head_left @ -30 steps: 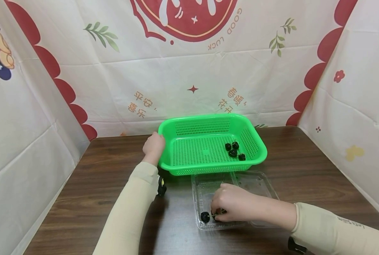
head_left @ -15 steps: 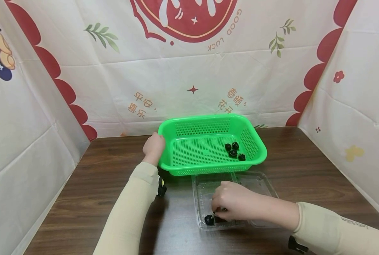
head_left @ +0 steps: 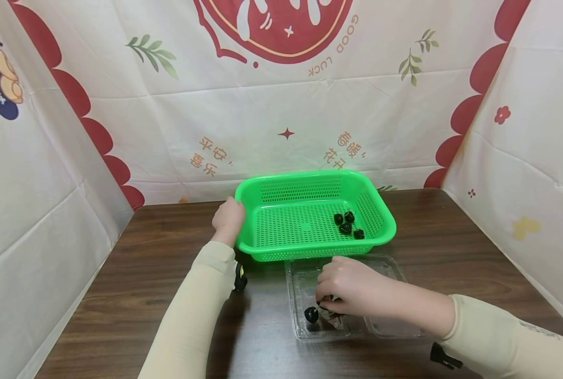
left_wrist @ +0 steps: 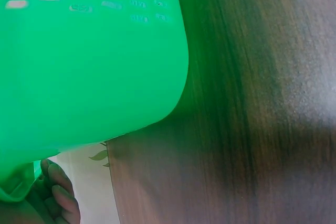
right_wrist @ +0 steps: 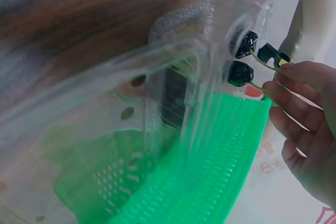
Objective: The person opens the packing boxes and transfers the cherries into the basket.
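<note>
My left hand grips the left end of the green plastic basket; in the left wrist view its curled fingers show beside the basket's rim. With thumb and fingertips my right hand pinches the thin green stems of two dark cherries, over the clear plastic clamshell box. The right wrist view shows both, an upper cherry and a lower cherry, hanging by their stems. From the head, one dark cherry shows plainly and the hand partly covers the other.
Several dark cherries lie in the right part of the basket. The box's lid is folded back to the right, under the right forearm. A brown wooden table carries everything, with a white printed cloth behind.
My right hand has risen and moved slightly away from me, bringing the cherries up from the near end of the clear box. The left hand and basket stay put.
</note>
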### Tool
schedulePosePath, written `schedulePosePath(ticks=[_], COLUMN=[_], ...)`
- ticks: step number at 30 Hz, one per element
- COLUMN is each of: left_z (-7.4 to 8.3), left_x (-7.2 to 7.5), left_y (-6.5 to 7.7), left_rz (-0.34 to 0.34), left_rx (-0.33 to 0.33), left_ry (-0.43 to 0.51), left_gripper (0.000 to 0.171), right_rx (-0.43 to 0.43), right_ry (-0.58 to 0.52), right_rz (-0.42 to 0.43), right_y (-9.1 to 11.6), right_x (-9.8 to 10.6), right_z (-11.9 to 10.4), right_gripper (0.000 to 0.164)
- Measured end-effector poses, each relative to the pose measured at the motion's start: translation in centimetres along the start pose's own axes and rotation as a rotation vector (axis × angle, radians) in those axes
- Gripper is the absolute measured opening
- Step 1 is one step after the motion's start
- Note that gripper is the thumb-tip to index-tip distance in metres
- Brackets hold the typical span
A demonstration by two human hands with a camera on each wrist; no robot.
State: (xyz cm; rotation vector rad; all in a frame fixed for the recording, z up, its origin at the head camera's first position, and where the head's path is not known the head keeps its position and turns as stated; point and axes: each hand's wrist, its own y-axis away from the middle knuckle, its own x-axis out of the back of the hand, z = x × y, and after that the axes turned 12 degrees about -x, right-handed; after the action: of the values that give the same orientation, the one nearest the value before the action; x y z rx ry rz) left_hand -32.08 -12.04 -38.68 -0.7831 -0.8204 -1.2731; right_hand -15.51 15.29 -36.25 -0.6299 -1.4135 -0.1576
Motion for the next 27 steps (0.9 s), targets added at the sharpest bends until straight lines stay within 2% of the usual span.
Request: schedulePosePath(ticks=[14,21,27], left_z=[0.0,-0.1,-0.1], left_x=[0.0,-0.2,-0.3], left_y=[0.1,0.0,-0.2], left_rz=[0.007,0.007,0.013], left_rx=[-0.003,-0.001,0.002], left_ry=[-0.002,-0.005,-0.006], left_gripper=[0.042,0.042,0.043], right_rx=[0.033,0.003,-0.005], right_ry=[-0.079,-0.087,-0.112], right_rz=[0.162,0.267,0.345], right_y=[-0.5,-0.7,-1.0], right_x=[1.9,2.5,2.8], right_z=[1.4,2.0,2.5], right_gripper=[0.014,0.020,0.018])
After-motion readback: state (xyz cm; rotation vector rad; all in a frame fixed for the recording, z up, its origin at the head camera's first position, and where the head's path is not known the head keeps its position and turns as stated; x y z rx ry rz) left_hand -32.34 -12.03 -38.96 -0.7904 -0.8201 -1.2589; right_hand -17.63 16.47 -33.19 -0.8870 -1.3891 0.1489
